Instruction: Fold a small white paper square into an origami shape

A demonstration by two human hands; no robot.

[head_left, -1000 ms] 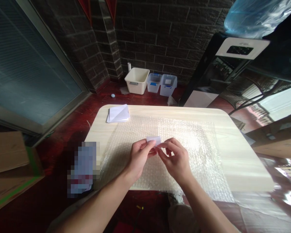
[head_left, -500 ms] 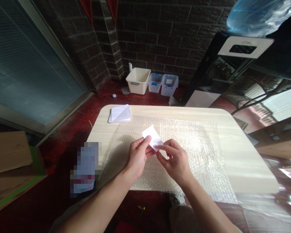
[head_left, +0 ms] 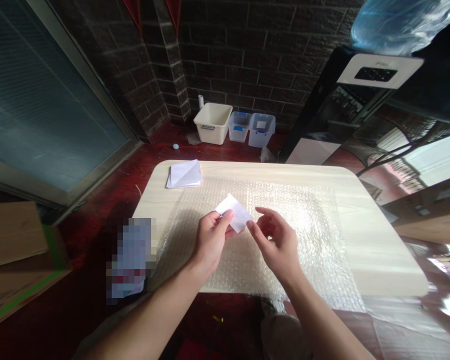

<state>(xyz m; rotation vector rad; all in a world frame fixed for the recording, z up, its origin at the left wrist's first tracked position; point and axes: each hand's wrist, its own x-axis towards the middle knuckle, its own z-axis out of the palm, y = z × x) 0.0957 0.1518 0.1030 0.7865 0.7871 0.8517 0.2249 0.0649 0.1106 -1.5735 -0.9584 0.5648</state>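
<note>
A small white folded sheet of paper [head_left: 238, 212] is held above the table, its corners pointing up and to the right. My left hand [head_left: 212, 237] pinches it, thumb on top and fingers underneath. Close to the paper's right corner is my right hand [head_left: 275, 237], its thumb and index finger spread apart with nothing between them. Whether the right thumb tip touches the corner I cannot tell. Below both hands lies a sheet of bubble wrap [head_left: 240, 270]. A stack of white paper [head_left: 185, 174] rests at the table's far left corner.
The light wooden table [head_left: 382, 240] has rounded corners. Beyond it on the floor stand a cream basket [head_left: 212, 131] and two clear plastic bins [head_left: 261, 136]. A water dispenser [head_left: 318, 110] is at the back right, and a cardboard box [head_left: 18, 265] at the left.
My right hand has let go of the paper's right side and moved slightly right, its fingers opening. The paper stays in my left hand and is turned a little.
</note>
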